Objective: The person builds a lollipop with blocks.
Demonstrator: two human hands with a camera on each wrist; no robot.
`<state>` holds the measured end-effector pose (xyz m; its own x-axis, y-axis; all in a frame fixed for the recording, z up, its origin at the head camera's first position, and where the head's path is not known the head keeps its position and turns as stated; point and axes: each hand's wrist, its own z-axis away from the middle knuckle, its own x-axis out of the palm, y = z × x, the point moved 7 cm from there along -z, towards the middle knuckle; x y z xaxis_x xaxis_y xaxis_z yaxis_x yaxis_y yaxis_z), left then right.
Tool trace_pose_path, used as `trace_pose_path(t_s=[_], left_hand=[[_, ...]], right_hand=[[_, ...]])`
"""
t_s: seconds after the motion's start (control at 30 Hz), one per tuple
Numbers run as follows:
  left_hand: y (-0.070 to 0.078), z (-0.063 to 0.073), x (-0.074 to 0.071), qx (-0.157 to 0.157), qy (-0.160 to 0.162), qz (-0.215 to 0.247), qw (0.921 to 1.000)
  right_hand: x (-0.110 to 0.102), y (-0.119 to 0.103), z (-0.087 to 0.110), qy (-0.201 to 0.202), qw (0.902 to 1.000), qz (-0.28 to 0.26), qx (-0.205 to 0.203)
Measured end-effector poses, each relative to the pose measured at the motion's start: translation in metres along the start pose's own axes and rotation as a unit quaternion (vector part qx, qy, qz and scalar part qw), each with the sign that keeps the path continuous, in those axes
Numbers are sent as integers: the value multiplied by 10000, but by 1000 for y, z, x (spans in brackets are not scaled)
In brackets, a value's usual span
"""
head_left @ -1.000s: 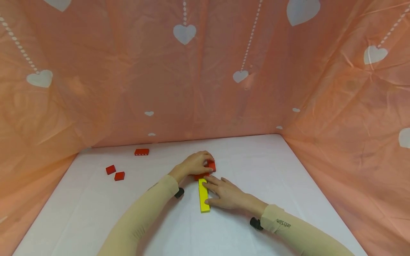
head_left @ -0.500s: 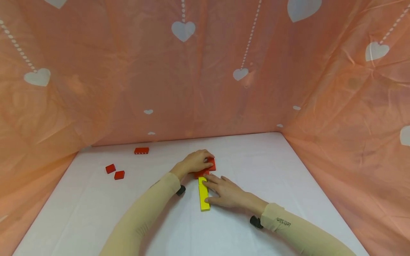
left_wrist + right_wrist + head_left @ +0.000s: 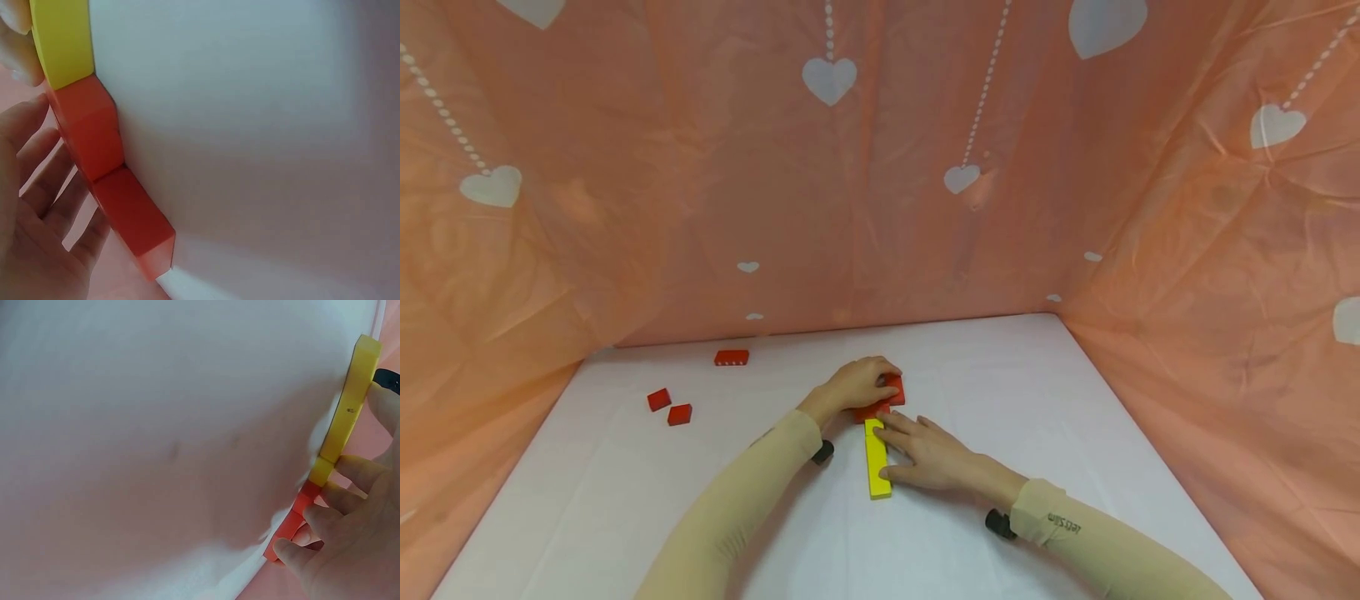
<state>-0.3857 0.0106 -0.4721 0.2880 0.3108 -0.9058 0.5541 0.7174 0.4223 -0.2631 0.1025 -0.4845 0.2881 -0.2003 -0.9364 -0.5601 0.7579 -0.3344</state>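
Observation:
In the head view my left hand (image 3: 853, 383) holds the far red block (image 3: 896, 390), index finger near its far end and thumb against it. A nearer red block (image 3: 871, 411) sits partly under that hand. In line with it lies a long yellow block (image 3: 877, 475), with a short yellow block (image 3: 874, 427) at its far end. My right hand (image 3: 932, 454) lies along the right side of the yellow pieces, fingers spread and touching them. The left wrist view shows the red blocks (image 3: 134, 212) meeting end to end at a slight angle, beside the yellow one (image 3: 65, 44).
Two small red blocks, one (image 3: 659, 399) just behind the other (image 3: 680, 414), lie on the left of the white tabletop (image 3: 580, 508). A longer red block with white dots (image 3: 732, 357) is near the back edge. A peach curtain (image 3: 895, 233) with hearts surrounds the table.

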Motion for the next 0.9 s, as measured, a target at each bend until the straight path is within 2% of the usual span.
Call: trace_pose_path(t_s=[0.23,0.43,0.63,0.77,0.9], left_hand=[[-1,1,-1,-55,14,-53,10000],[-1,4,-4,81,139,-89,9998],[-8,13,-17,111,652,83,9978],[-20,26,-32,-80,1025,385,9940],[-38,41,-46,-394,1290,586,9891]], right_hand=[[1,0,-1,-5,10000,0,-3],[1,-2,-2,-17,10000,-9,6],[1,-3,-1,-9,10000,-24,10],[1,-2,-1,-17,10000,-29,58],[1,-2,0,-49,9999,-48,138]])
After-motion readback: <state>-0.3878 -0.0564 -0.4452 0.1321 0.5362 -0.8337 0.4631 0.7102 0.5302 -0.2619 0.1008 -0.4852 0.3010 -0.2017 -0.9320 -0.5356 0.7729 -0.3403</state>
